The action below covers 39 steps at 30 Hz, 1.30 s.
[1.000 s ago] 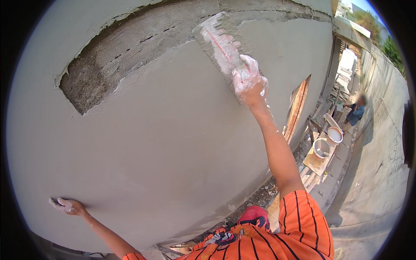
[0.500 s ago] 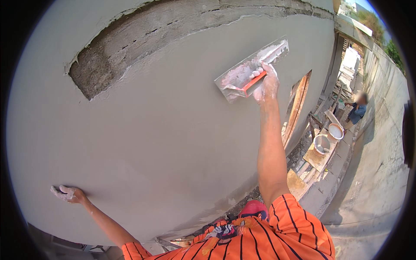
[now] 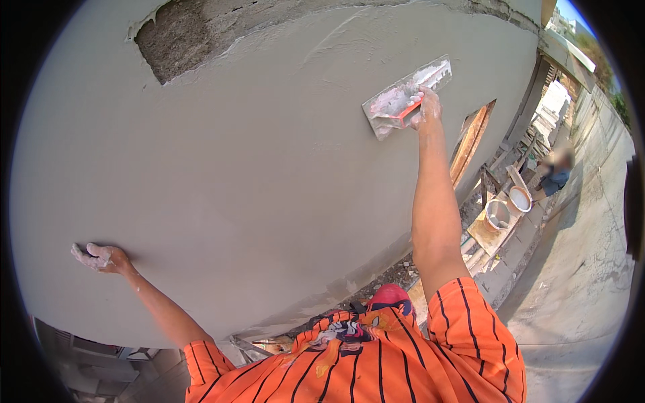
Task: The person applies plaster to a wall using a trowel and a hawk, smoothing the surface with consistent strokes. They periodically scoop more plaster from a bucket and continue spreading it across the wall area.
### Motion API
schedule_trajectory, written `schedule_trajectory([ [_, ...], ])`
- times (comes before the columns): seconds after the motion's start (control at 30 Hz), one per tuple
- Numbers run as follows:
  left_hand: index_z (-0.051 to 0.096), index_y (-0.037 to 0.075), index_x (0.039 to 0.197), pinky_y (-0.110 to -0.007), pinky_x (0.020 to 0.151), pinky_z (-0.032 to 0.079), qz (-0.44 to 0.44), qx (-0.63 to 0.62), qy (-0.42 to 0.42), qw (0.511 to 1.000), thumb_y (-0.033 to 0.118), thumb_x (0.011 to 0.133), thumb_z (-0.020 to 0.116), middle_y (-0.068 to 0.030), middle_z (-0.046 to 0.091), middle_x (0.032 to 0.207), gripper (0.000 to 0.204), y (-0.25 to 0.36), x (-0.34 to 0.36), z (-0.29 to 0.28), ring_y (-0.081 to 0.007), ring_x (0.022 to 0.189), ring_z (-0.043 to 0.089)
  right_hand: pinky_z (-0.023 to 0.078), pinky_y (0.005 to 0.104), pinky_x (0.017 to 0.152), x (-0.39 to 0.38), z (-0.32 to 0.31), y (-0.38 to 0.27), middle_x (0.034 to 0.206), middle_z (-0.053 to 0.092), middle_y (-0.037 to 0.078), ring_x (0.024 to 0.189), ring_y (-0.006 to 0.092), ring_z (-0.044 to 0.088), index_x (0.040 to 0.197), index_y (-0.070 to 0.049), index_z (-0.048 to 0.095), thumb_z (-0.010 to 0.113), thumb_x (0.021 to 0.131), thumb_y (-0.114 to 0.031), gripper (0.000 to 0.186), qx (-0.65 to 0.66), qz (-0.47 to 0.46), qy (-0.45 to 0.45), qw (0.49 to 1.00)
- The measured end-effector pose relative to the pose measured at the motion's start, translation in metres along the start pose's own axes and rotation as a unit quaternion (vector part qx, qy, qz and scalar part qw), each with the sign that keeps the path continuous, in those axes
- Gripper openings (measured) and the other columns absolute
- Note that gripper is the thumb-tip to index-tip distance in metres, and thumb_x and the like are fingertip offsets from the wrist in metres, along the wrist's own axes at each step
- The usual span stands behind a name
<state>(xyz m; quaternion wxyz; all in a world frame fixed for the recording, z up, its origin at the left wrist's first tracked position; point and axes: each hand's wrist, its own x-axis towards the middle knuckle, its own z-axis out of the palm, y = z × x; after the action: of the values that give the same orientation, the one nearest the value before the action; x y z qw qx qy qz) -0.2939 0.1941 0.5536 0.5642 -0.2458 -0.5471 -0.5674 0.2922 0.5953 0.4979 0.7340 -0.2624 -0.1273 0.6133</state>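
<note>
My right hand (image 3: 426, 107) grips the red handle of a rectangular metal plastering trowel (image 3: 393, 101), smeared with white material and lying against the grey plastered wall (image 3: 262, 168) at upper right. My left hand (image 3: 101, 257), coated with pale plaster, is at the lower left against or very close to the same wall, holding nothing, its fingers apart. A rough recessed band of bare masonry (image 3: 175, 37) crosses the top of the wall, with a ragged plaster edge. Fresh ridged strokes show on the plaster just below it.
Along the right, a wood-framed opening (image 3: 470, 141) sits in the wall. Beyond are two buckets (image 3: 497, 212) on boards, scattered timber, and a crouched or seated person in blue (image 3: 554, 181). A pale concrete boundary wall (image 3: 591, 215) runs down the far right. Rubble lines the wall's foot.
My right hand turned the trowel from upright to diagonal, then moved it right and slightly up in view. The recess shifted upward as the view moved. My left hand appears slightly higher.
</note>
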Motion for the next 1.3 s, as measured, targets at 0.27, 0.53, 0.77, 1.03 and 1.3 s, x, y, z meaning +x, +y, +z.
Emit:
schedule_trajectory([
  [0.27, 0.045, -0.002, 0.132, -0.044, 0.107, 0.032, 0.029, 0.03, 0.009, 0.999, 0.023, 0.094, 0.039, -0.0211, 0.043, 0.138, 0.046, 0.009, 0.011, -0.015, -0.0364, 0.129, 0.039, 0.047, 0.0278, 0.05, -0.216, 0.019, 0.114, 0.076, 0.058, 0.004, 0.055, 0.0149, 0.055, 0.123, -0.006, 0.043, 0.061, 0.084, -0.009, 0.043, -0.322, -0.363, -0.265, 0.833],
  [0.53, 0.046, -0.005, 0.131, -0.044, 0.105, 0.035, 0.009, 0.025, 0.016, 1.0, 0.021, 0.095, 0.04, -0.0218, 0.048, 0.133, 0.044, 0.004, -0.001, 0.001, -0.0363, 0.126, 0.043, 0.053, 0.0325, 0.053, -0.207, 0.076, 0.115, 0.096, 0.069, 0.005, 0.058, 0.0212, 0.065, 0.123, -0.013, 0.052, 0.063, 0.081, -0.014, 0.044, -0.511, -0.57, -0.272, 0.583],
  [0.77, 0.045, -0.006, 0.131, -0.038, 0.101, 0.041, 0.001, 0.028, 0.017, 0.999, 0.023, 0.096, 0.041, -0.022, 0.049, 0.133, 0.046, -0.005, 0.003, -0.004, -0.0339, 0.12, 0.049, 0.052, 0.0415, 0.071, -0.113, 0.1, -0.006, 0.091, 0.068, 0.015, 0.074, 0.0334, 0.067, 0.123, -0.011, 0.046, 0.058, 0.084, -0.015, 0.041, -0.486, -0.507, -0.103, 0.704],
  [1.03, 0.047, -0.004, 0.131, -0.039, 0.102, 0.04, 0.014, 0.082, 0.015, 0.996, 0.025, 0.098, 0.04, -0.0212, 0.049, 0.133, 0.045, -0.022, 0.008, -0.003, -0.0339, 0.121, 0.049, 0.049, 0.0311, 0.081, 0.071, 0.026, -0.1, 0.099, 0.065, 0.015, 0.091, 0.0173, 0.061, 0.12, -0.002, 0.054, 0.059, 0.085, -0.014, 0.037, -0.397, -0.495, -0.017, 0.773],
  [1.3, 0.049, -0.007, 0.128, -0.039, 0.102, 0.039, -0.015, 0.062, 0.027, 0.998, 0.02, 0.096, 0.042, -0.0225, 0.052, 0.129, 0.042, -0.057, -0.004, 0.006, -0.0336, 0.119, 0.05, 0.042, 0.0217, 0.041, 0.232, -0.136, -0.149, 0.064, 0.05, -0.004, 0.047, 0.0055, 0.045, 0.121, -0.007, 0.057, 0.058, 0.088, -0.023, 0.036, -0.214, -0.149, -0.02, 0.965],
])
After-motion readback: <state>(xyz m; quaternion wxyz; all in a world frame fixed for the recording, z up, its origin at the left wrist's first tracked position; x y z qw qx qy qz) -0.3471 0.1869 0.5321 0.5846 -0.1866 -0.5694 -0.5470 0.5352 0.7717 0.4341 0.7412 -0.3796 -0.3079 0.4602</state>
